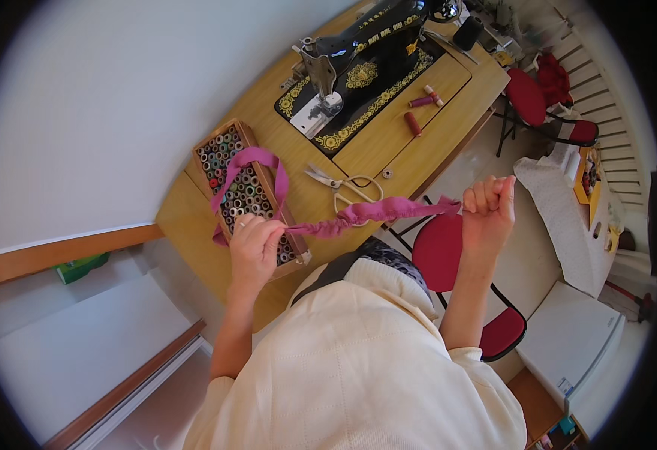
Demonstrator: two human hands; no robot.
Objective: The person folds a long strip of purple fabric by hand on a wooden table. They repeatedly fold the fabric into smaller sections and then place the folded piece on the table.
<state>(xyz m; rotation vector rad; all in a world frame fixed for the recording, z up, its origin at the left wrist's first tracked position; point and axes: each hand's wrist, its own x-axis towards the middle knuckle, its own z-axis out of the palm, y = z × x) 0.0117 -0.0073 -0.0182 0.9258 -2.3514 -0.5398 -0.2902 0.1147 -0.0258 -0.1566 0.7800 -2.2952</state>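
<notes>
A long magenta fabric strip (382,209) is stretched between my two hands, its middle bunched into gathers. My left hand (254,239) pinches it between thumb and fingers above a wooden box of thread spools (244,191). Beyond that hand the loose part of the strip loops over the box and hangs past its side. My right hand (488,205), raised over the floor to the right, is closed in a fist at the strip's other end. Whether it grips the cloth itself or a thin cord from it is too small to tell. Scissors (342,185) lie on the table beneath the strip.
A black sewing machine (356,67) with gold ornament is set in the wooden table (446,93). Reddish thread spools (412,124) and a small metal bobbin (387,174) lie nearby. Red folding chairs (438,253) stand on the right, near a white cabinet (567,332).
</notes>
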